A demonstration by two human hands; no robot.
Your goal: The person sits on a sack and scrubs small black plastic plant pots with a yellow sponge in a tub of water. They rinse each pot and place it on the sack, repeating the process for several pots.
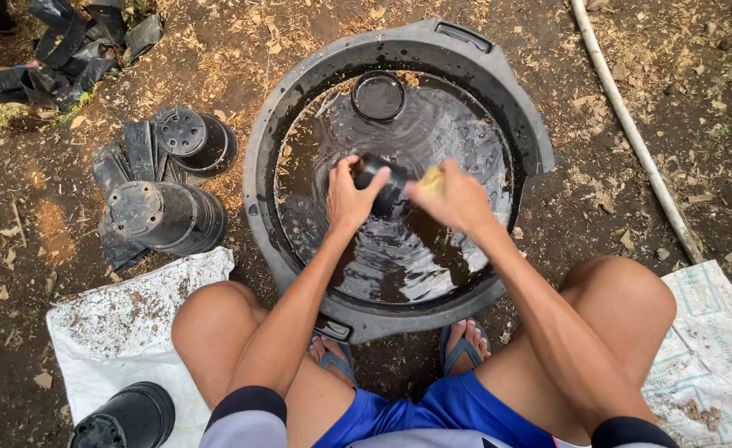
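Left grip (351, 196) clasps black pot (382, 184); right grip (457, 199) presses sponge (433, 181).

You get soft, even daylight with faint shadows; sky glare on the brown water in the round black plastic tub (270, 124); sharp focus, mild wide-angle bending at the edges.

Stacked black pots (167, 217) lie on their sides on the dirt, another stack (196, 143) just behind them. A lone pot (125, 417) rests on a white sack (125, 319). A second sack (710, 348) lies opposite, and a pale pipe (631, 124) crosses the ground.
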